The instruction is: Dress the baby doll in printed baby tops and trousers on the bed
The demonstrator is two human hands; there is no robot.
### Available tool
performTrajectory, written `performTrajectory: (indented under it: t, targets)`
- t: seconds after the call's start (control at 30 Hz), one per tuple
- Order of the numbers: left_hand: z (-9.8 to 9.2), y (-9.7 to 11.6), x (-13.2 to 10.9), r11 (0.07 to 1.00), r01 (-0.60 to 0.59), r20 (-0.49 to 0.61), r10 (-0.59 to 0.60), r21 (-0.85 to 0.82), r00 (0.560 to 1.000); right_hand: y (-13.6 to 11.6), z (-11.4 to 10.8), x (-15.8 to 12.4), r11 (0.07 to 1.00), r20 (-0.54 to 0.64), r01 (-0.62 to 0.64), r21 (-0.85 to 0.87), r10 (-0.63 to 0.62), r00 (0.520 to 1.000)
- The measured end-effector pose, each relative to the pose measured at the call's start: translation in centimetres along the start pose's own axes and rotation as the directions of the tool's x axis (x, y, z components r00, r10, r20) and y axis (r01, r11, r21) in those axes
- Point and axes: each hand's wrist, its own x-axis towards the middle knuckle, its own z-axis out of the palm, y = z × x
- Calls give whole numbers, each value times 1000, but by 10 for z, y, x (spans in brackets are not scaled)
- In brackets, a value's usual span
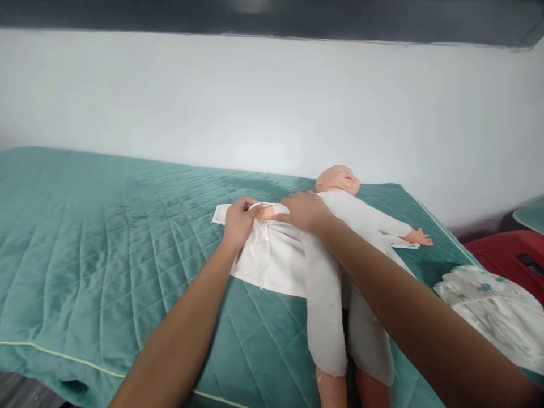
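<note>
A baby doll [326, 311] with a white cloth body lies on its back, head toward the wall. Spread under its side is a white baby shirt [283, 263], whose sleeve reaches left. My left hand [238, 224] pinches that sleeve at the doll's small hand [266, 213], which shows at the sleeve opening. On the doll's upper arm and shoulder rests my right hand [309, 211], its fingers curled round the arm. The doll's other arm stretches out to the right, its hand [420, 237] bare above a bit of printed cloth.
A green quilted bedspread [127, 238] covers the bed, which stands against a white wall [170, 96]. Folded white printed clothing [493, 309] sits at the right edge, beside a red object [505, 249]. A dark ledge [272, 20] runs overhead.
</note>
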Motion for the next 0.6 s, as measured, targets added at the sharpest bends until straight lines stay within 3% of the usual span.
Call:
performTrajectory:
  t: [0.1, 0.33, 0.4, 0.47, 0.53, 0.6]
  targets:
    - [4, 4, -5, 995, -84, 36, 83, 51, 996, 0, 0, -1, 1000, -6, 1, -5, -1, 1000]
    - [26, 7, -17, 977, -205, 259, 183, 62, 948, -12, 9, 5, 999, -42, -31, -42, 29, 999]
    - [25, 3, -15, 976, -213, 228, 196, 50, 954, -15, 8, 5, 999, -69, -39, -30, 37, 997]
    - [19, -1, -12, 979, -186, 124, 174, 87, 977, -11, 2, 0, 999, -106, -46, 27, 49, 993]
    - [12, -4, -10, 971, -133, 35, 128, 201, 991, 2, -6, -11, 986, -157, -78, 146, 101, 982]
    - [8, -5, -10, 925, -96, 31, 91, 368, 995, 24, -12, -28, 948, -230, -126, 291, 198, 953]
